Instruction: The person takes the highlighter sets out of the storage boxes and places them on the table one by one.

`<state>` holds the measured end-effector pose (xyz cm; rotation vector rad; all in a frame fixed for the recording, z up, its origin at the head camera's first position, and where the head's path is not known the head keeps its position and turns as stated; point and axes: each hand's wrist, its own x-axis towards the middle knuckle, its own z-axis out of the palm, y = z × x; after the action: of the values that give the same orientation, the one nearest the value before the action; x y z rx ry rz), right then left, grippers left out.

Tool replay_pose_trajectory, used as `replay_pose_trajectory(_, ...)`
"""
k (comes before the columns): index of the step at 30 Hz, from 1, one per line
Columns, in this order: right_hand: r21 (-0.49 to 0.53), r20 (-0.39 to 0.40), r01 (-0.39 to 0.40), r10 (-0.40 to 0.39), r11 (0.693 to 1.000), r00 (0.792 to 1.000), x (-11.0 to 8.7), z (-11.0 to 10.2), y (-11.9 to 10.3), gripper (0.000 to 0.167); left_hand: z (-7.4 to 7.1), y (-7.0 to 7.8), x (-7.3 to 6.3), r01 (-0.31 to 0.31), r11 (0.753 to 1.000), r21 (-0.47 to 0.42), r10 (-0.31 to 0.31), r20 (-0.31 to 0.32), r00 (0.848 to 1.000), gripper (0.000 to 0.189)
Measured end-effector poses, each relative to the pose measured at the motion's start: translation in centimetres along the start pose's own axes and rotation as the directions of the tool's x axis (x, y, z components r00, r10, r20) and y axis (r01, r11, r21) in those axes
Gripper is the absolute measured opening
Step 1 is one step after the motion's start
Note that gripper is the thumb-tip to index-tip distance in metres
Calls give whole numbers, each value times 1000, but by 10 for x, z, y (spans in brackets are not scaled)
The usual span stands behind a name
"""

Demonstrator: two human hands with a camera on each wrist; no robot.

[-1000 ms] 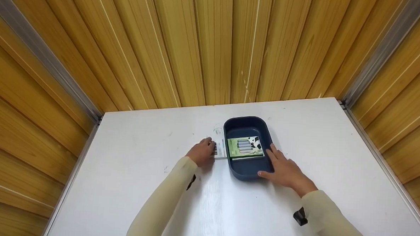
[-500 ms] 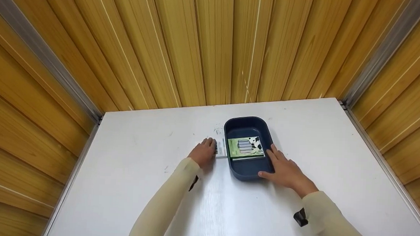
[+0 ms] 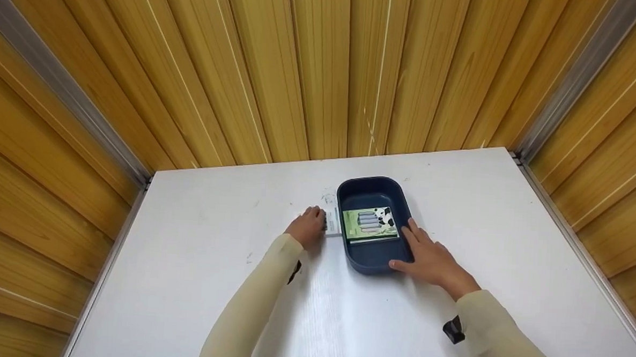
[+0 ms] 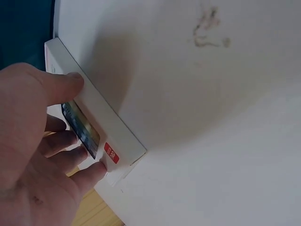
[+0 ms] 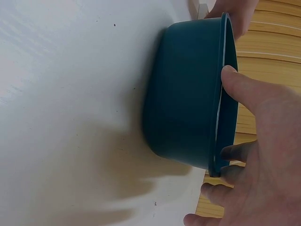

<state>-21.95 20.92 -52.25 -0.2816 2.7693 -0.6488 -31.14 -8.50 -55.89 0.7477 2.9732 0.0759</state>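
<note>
Left grip (image 4: 37, 136) pinched white oblong carton (image 4: 106, 117), red label (image 4: 111, 153) only in left-wrist view, lower left; spread right grip (image 5: 270, 136) touched navy rounded tub (image 5: 188, 89).

Yellow wood-grain walls (image 3: 301, 70) with grey corner strips (image 3: 67, 88) flank a white tabletop (image 3: 204, 211)

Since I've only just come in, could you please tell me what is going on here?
A person's left hand holds a white box on the white table, right beside a dark blue bin. The right hand rests on the bin's rim. A green panda-print box lies inside the bin, while the white box is outside it.
</note>
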Motion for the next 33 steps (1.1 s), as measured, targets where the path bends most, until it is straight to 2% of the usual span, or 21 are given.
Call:
replay_pose_trajectory(1,0,0,-1,1,1000,1000,0,0,0,97,-6,3,-2,16,1000,-17,-15,29,999,35)
replay_pose_trajectory(11,17,7,-8,8,1000,1000,2,3,0,97,-2,-3,8,45,999,28,-47,90,995,39)
replay_pose_trajectory(18,20,5,-14,14,1000,1000,1,3,1,96,-3,-3,13,57,997,42,-61,77,995,40)
replay_pose_trajectory(25,9,5,-9,9,1000,1000,0,2,0,94,-7,-2,17,110,994,26,-112,87,990,43)
replay_pose_trajectory(33,11,3,-11,11,1000,1000,0,2,2,94,-6,-4,24,104,990,98,-114,103,988,44)
